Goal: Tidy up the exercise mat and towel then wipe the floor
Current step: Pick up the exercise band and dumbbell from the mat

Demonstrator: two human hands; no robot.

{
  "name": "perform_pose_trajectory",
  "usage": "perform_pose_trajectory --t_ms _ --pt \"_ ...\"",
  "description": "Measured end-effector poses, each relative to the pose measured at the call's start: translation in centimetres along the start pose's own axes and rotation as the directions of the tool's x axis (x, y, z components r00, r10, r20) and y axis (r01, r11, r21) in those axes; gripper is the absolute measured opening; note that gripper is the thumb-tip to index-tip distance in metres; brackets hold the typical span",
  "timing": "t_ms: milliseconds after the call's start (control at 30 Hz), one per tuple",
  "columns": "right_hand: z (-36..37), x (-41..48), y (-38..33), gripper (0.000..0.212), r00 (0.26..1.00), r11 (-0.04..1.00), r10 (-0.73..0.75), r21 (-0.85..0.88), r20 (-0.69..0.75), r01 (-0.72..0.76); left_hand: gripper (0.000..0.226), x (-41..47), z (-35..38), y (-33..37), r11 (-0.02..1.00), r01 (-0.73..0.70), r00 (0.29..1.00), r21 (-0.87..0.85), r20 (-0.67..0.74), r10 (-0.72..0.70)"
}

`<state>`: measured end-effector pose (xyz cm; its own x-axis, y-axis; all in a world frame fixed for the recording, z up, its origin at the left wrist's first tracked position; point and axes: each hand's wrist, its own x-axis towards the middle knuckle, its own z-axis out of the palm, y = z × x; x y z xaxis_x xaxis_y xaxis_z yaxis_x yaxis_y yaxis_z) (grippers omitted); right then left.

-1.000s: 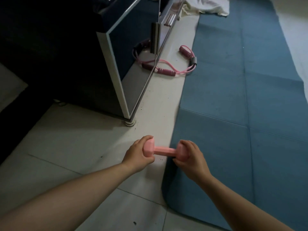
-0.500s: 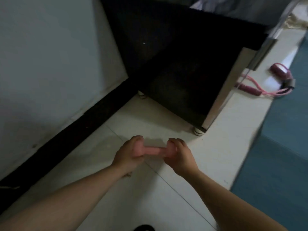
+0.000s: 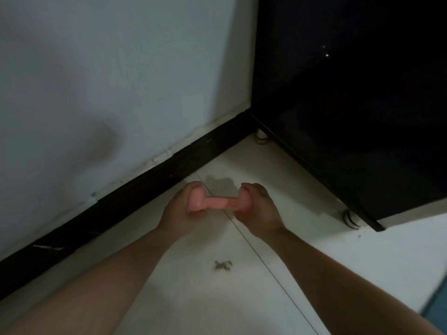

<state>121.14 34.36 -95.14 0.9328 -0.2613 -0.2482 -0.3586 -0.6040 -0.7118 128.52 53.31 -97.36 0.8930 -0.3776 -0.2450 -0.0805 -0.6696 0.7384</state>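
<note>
- Two bare forearms enter from the bottom edge, one from the lower left and one from the lower right, and converge toward the middle of the frame.
- A thin strip of the blue mat (image 3: 439,308) shows at the lower right edge, lying on the floor (image 3: 193,305), well apart from both hands.
- The floor is pale tile, and a dark grout line (image 3: 266,257) runs diagonally across it between the forearms.
- A small clump of lint (image 3: 223,265) lies on the tile between the forearms, just left of the grout line.
- At mid-frame the left hand (image 3: 180,213) wraps its curled fingers round the left head of a pink dumbbell (image 3: 215,201).
- The right hand (image 3: 258,209) grips the dumbbell's right head the same way, so the hands stay apart with the bare pink bar between them.
- The dumbbell sits roughly level over the floor, and its shadow falls on the tile just beyond it.
- Beyond the hands a black skirting (image 3: 145,189) runs from the lower left up to centre right, under a pale wall (image 3: 96,81) filling the upper left.
- A dark cabinet (image 3: 350,105) fills the upper right, standing on round feet (image 3: 352,220) near the right hand.
</note>
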Motion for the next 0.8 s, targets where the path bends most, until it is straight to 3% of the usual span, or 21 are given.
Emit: perform_pose_trajectory --t_ms 133,267,333,433,567,633,700,800 --pt "0.3 1.9 0.2 0.044 0.997 0.996 -0.073 -0.050 0.007 0.073 0.065 1.2 0.1 -0.6 0.998 0.030 0.999 -0.056 -0.018 -0.031" --pt "0.9 2.7 0.6 0.053 0.999 0.993 -0.040 -0.111 0.031 0.044 0.066 1.5 0.9 -1.2 0.991 0.045 0.998 -0.127 -0.025 -0.049" --pt "1.0 2.6 0.6 0.047 0.996 0.987 -0.091 -0.131 0.019 0.093 0.067 1.4 1.0 -1.5 0.992 0.032 0.999 -0.124 -0.021 -0.035" --pt "0.5 2.1 0.7 0.045 0.992 0.992 -0.128 -0.015 0.010 0.129 0.065 1.5 0.7 -1.6 0.995 0.003 1.000 -0.098 -0.003 -0.003" --pt "0.1 1.4 1.4 0.038 0.996 0.987 -0.085 0.133 -0.026 0.087 0.048 1.6 0.4 -0.8 0.995 -0.073 0.997 0.068 -0.012 0.074" --pt "-0.5 0.3 2.0 0.052 0.996 0.983 -0.088 0.163 0.029 0.082 0.044 1.1 0.4 -0.1 0.969 -0.135 0.989 0.206 -0.028 0.144" --pt "-1.5 -1.0 2.9 0.072 0.987 0.990 -0.128 0.071 0.101 0.121 0.051 0.4 0.6 0.8 0.925 -0.200 0.974 0.323 -0.037 0.223" --pt "-3.7 -3.3 4.5 0.076 0.974 0.989 -0.102 -0.086 0.201 0.122 0.054 -0.6 1.2 2.7 0.858 -0.284 0.951 0.429 0.017 0.307"
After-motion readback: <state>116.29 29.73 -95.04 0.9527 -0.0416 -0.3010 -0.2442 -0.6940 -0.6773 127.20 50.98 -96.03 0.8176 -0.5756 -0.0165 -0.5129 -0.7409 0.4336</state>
